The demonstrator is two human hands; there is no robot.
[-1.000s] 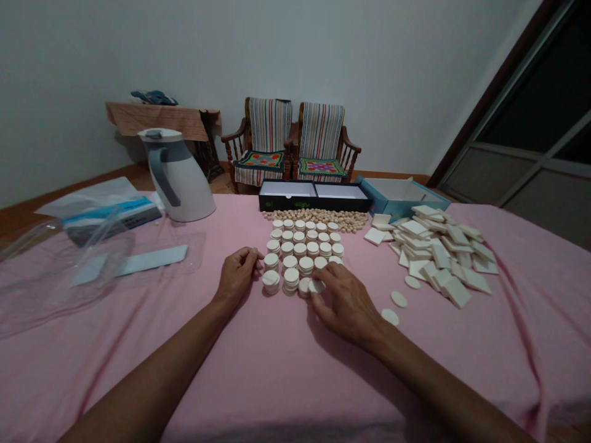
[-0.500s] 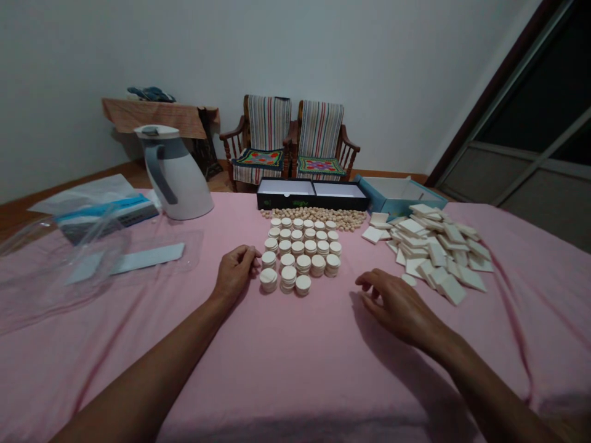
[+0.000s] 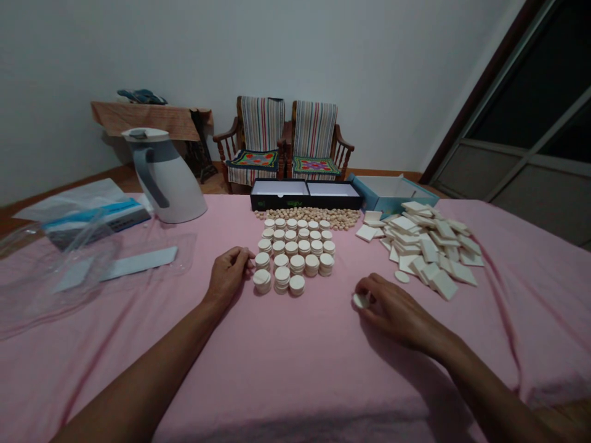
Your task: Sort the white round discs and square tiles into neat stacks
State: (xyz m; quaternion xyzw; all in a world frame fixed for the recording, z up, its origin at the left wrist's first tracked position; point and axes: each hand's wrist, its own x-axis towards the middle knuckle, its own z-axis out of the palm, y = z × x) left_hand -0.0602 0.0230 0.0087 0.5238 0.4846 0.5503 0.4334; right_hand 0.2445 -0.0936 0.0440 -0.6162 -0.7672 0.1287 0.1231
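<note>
Matt pink cloth (image 3: 286, 357), pale wooden discs (image 3: 295, 255)

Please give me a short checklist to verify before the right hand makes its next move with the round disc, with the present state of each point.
1. Right hand has a round disc at its fingertips, low over the pink tablecloth: ok.
2. Grip on that disc is firm: cannot tell, the fingers partly hide it.
3. Left hand rests at the left edge of the disc stacks, beside the front-left stack: ok.
4. Stacks stand upright in rows: ok.
5. Front row has a free place right of its third stack: ok.
6. One more loose disc lies by the square tile pile: ok.
</note>
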